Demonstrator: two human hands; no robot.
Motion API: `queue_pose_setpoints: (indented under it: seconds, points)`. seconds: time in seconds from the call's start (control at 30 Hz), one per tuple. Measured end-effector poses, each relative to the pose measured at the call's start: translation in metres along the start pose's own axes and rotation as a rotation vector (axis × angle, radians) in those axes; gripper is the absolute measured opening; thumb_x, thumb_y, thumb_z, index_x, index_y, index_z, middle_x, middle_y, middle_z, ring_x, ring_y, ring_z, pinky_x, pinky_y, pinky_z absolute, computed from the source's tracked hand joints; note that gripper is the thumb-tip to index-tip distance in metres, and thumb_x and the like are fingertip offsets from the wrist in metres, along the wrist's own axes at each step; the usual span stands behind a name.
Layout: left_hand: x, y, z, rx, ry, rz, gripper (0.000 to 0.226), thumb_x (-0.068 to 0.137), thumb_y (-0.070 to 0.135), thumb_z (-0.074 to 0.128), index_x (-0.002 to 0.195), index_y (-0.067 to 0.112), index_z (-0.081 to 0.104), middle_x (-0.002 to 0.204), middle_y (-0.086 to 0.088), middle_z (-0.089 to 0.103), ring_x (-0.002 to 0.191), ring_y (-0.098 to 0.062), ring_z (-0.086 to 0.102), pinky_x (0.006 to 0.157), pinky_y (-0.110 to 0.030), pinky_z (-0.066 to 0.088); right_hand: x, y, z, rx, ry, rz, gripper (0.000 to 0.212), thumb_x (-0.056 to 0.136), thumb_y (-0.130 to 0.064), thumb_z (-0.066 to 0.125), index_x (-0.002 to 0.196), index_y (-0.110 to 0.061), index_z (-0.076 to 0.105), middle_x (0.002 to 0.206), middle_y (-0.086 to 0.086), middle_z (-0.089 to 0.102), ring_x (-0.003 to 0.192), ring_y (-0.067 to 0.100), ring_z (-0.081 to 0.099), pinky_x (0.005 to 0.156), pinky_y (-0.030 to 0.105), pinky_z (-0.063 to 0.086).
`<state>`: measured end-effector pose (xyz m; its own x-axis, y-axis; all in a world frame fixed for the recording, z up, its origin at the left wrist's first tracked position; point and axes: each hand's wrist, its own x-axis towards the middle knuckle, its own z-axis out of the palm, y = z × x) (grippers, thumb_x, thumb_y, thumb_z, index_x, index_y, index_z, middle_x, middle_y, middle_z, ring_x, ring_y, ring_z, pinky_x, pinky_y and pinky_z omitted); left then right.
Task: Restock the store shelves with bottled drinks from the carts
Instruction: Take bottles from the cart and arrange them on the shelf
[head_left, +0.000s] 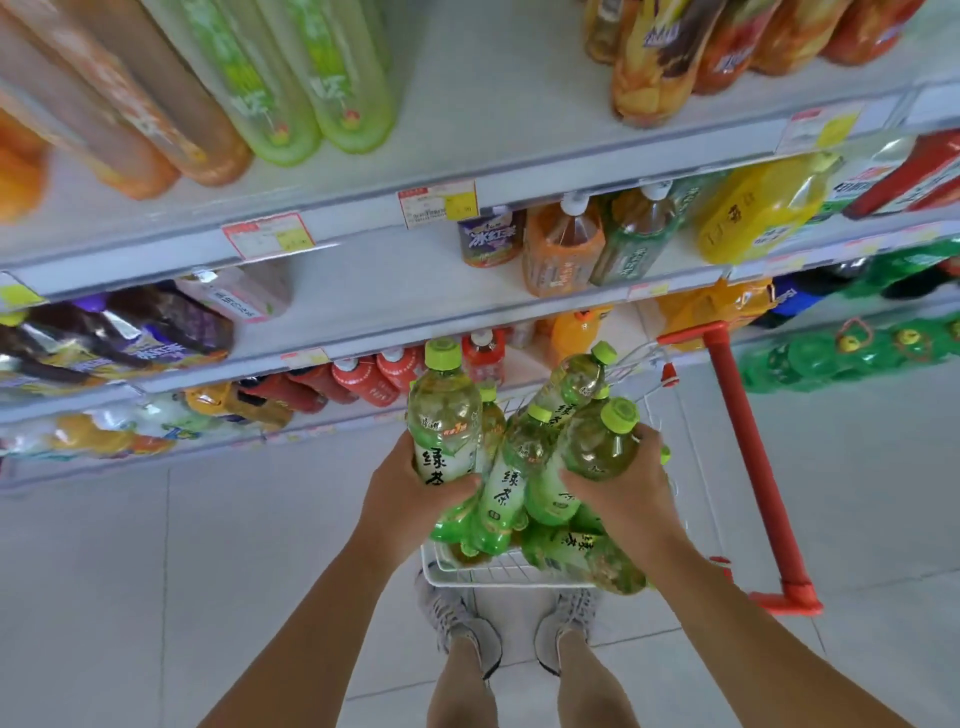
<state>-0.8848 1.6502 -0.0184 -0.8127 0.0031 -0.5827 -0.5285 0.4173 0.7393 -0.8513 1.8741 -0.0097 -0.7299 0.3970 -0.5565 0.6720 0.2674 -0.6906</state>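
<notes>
Bottles of green tea (506, 478) are bunched between my two hands just above the cart (467, 571), none of this handful on a shelf yet; the left grip (410, 499) is clenched round an upright bottle (444, 415); the right grip (623, 488) is wrapped round a tilted bottle (602, 441) leaning towards it; several more are wedged between the two, and I cannot tell whether fingers reach them or the bunch alone pins them. More of the same lie in the cart at its near right corner, so it is far from emptied. The shelves (363, 228) ahead carry mixed drinks, with bare stretches along the middle of the upper two boards; I judge the restocking partly done at best; this handful has to reach a shelf, and the cart's remainder after it.
</notes>
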Motion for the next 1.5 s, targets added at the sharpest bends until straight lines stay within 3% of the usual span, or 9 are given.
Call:
queue_pose_setpoints:
  seconds: [0.17, 0.33, 0.5, 0.63, 0.87, 1.07, 1.2, 1.4, 1.5]
  points:
    - [-0.015, 0.08, -0.035, -0.034, 0.205, 0.16, 0.046, 0.065, 0.026, 0.088, 0.099, 0.036, 0.06, 0.082, 0.016, 0.073, 0.072, 0.002, 0.068, 0.06, -0.016, 0.049, -0.01, -0.098, -0.05, 0.043, -0.015, -0.316, 0.068, 0.064, -0.032, 0.086, 0.119, -0.036, 0.046, 0.097, -0.02, 0.064, 0.089, -0.002, 0.062, 0.07, 0.017, 0.046]
    - [-0.002, 0.15, -0.088, -0.101, 0.323, 0.361, 0.044, 0.068, 0.031, 0.088, 0.104, 0.025, 0.063, 0.084, 0.007, 0.074, 0.068, -0.013, 0.07, 0.054, -0.022, 0.049, -0.011, -0.204, -0.069, 0.162, 0.009, -0.673, 0.073, 0.065, -0.024, 0.086, 0.127, -0.027, 0.047, 0.105, -0.021, 0.065, 0.086, -0.009, 0.063, 0.074, 0.01, 0.051]
    - [0.032, 0.188, -0.126, -0.099, 0.365, 0.538, 0.059, 0.068, 0.027, 0.088, 0.119, 0.023, 0.06, 0.097, 0.013, 0.074, 0.087, -0.003, 0.069, 0.069, -0.017, 0.053, 0.012, -0.277, -0.052, 0.164, 0.074, -0.901, 0.077, 0.069, -0.02, 0.085, 0.134, -0.019, 0.044, 0.119, -0.009, 0.061, 0.107, 0.004, 0.06, 0.094, 0.022, 0.049]
    - [0.055, 0.192, -0.133, -0.074, 0.36, 0.63, 0.056, 0.069, 0.018, 0.087, 0.118, 0.02, 0.06, 0.098, 0.012, 0.073, 0.084, 0.006, 0.067, 0.065, -0.005, 0.048, 0.032, -0.304, -0.034, 0.044, 0.118, -0.945, 0.078, 0.07, -0.029, 0.084, 0.134, -0.028, 0.04, 0.113, -0.018, 0.057, 0.098, -0.006, 0.053, 0.082, 0.003, 0.038]
    - [0.089, 0.193, -0.135, -0.01, 0.475, 0.841, 0.041, 0.075, 0.023, 0.083, 0.097, 0.04, 0.054, 0.09, 0.02, 0.071, 0.081, 0.008, 0.065, 0.066, -0.008, 0.049, 0.079, -0.317, -0.01, -0.098, 0.168, -1.02, 0.055, 0.069, -0.04, 0.08, 0.11, -0.039, 0.044, 0.09, -0.027, 0.055, 0.091, 0.006, 0.058, 0.079, 0.024, 0.043]
    - [0.119, 0.181, -0.14, -0.114, 0.47, 1.052, 0.044, 0.058, 0.049, 0.073, 0.098, 0.036, 0.062, 0.089, 0.023, 0.072, 0.08, 0.004, 0.067, 0.069, -0.012, 0.048, 0.137, -0.331, 0.015, 0.011, 0.286, -1.118, 0.062, 0.064, -0.056, 0.077, 0.114, -0.032, 0.048, 0.101, -0.016, 0.064, 0.094, 0.01, 0.063, 0.085, 0.036, 0.052]
    - [0.134, 0.171, -0.144, -0.219, 0.382, 1.232, 0.035, 0.06, 0.048, 0.07, 0.094, 0.036, 0.07, 0.086, 0.013, 0.073, 0.08, -0.01, 0.068, 0.075, -0.033, 0.05, 0.17, -0.326, 0.036, 0.178, 0.284, -1.237, 0.052, 0.068, -0.051, 0.078, 0.109, -0.023, 0.059, 0.095, -0.012, 0.07, 0.085, 0.002, 0.067, 0.082, 0.037, 0.057]
    - [0.142, 0.162, -0.142, -0.426, 0.246, 1.335, 0.027, 0.065, 0.027, 0.075, 0.092, 0.026, 0.073, 0.077, 0.006, 0.073, 0.066, -0.014, 0.069, 0.059, -0.029, 0.054, 0.181, -0.314, 0.042, 0.227, 0.161, -1.238, 0.052, 0.076, -0.023, 0.077, 0.114, -0.024, 0.042, 0.1, -0.005, 0.064, 0.089, 0.009, 0.063, 0.085, 0.039, 0.053]
    - [0.142, 0.167, -0.142, -0.428, 0.21, 1.338, 0.038, 0.058, 0.036, 0.075, 0.094, 0.026, 0.073, 0.084, 0.002, 0.076, 0.073, -0.017, 0.072, 0.061, -0.028, 0.055, 0.181, -0.323, 0.036, 0.129, 0.168, -1.184, 0.051, 0.078, -0.02, 0.077, 0.114, -0.021, 0.042, 0.093, -0.005, 0.063, 0.085, 0.009, 0.063, 0.077, 0.034, 0.053]
